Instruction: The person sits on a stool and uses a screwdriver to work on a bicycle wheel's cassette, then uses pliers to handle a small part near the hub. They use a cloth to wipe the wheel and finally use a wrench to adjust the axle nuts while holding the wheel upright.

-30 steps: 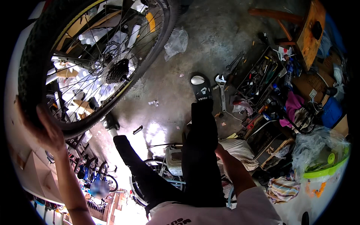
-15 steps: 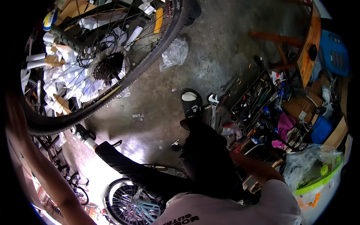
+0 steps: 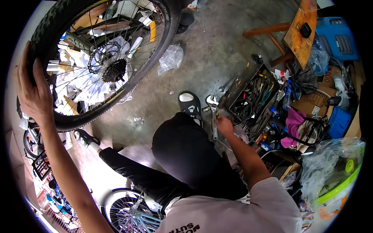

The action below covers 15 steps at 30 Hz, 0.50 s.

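My left hand (image 3: pixel 33 85) grips the knobby tyre of a raised bicycle wheel (image 3: pixel 148 68) at upper left; the rear cassette (image 3: pixel 113 70) and brake rotor show among its spokes. My right hand (image 3: pixel 224 125) is reaching down beside a large adjustable wrench (image 3: pixel 212 102) lying on the floor, fingers bent at its handle; whether they hold it I cannot tell. A smaller spanner (image 3: pixel 223 86) lies behind. My bent leg (image 3: pixel 182 151) is in the middle, near the wrench.
An open toolbox (image 3: pixel 256 83) with jumbled tools, cardboard (image 3: pixel 305 103) and blue containers (image 3: pixel 334 39) crowd the right. A wooden stool (image 3: pixel 297 19) lies at upper right, a green-rimmed tub (image 3: pixel 338 188) at lower right. Another bicycle wheel (image 3: pixel 120 207) is below; a plastic bag (image 3: pixel 171 58) lies ahead.
My right hand has moved forward from beside my hip to the wrench. My knee has bent lower. My left hand stays at the tyre, now higher in view.
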Available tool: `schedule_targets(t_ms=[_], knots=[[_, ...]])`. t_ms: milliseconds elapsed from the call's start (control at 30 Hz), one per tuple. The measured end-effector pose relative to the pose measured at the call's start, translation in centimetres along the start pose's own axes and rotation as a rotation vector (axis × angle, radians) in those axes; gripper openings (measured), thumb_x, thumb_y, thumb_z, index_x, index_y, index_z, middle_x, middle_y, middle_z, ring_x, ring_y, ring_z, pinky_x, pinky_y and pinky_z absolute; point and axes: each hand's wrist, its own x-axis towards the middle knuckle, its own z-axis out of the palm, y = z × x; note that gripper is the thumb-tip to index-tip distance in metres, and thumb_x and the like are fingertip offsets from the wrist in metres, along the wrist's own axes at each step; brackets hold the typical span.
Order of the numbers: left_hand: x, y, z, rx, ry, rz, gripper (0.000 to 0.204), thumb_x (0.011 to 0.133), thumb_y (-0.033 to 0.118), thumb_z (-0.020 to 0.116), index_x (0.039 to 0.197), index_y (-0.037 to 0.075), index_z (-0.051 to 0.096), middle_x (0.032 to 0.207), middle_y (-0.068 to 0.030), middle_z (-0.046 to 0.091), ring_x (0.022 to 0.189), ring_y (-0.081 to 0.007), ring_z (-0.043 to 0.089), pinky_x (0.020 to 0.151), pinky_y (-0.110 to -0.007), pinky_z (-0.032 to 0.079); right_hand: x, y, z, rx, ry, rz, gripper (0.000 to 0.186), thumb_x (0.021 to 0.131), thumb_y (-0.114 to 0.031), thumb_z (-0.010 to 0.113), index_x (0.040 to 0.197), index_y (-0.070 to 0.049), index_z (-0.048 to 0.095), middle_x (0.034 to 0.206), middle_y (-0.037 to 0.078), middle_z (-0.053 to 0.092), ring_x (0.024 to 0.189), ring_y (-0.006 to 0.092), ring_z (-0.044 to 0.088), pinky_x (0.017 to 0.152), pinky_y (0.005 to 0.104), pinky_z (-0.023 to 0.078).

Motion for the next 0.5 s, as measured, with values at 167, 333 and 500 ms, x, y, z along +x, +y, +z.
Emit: schedule_targets(t_ms=[167, 333, 500], knots=[[0.5, 1.8, -1.2, 0.037, 0.009, -0.023, 0.034, 0.105, 0.022, 0.060, 0.139, 0.014, 0.066, 0.117, -0.0086, 0.073, 0.097, -0.0230, 0.074, 0.081, -0.034, 0.058, 0.5, -1.2, 2.3, -0.020, 0.200, 0.177, 0.023, 0.086, -0.027, 0.072, 0.100, -0.010, 0.066, 0.097, 0.016, 0.073, 0.094, 0.0401, 0.071, 0.083, 0.0526, 0.056], [0.8, 2.9, -0.8, 0.023, 0.029, -0.054, 0.034, 0.106, 0.024, 0.061, 0.138, 0.015, 0.066, 0.119, -0.0079, 0.073, 0.100, -0.0222, 0.073, 0.082, -0.033, 0.058, 1.4, -3.1, 1.3, -0.195, 0.211, -0.234, 0.026, 0.086, -0.009, 0.067, 0.110, -0.012, 0.059, 0.109, 0.015, 0.062, 0.101, 0.0382, 0.066, 0.085, 0.0508, 0.054], [-1.4, 2.3, -0.7, -0.124, 0.054, -0.223, 0.035, 0.106, 0.023, 0.060, 0.140, 0.014, 0.064, 0.125, -0.0093, 0.073, 0.103, -0.0232, 0.073, 0.085, -0.033, 0.058, 3.7, -4.8, 2.4, -0.356, 0.127, -0.363, 0.022, 0.090, -0.009, 0.060, 0.112, -0.013, 0.059, 0.108, 0.013, 0.063, 0.098, 0.0388, 0.068, 0.081, 0.0496, 0.056]])
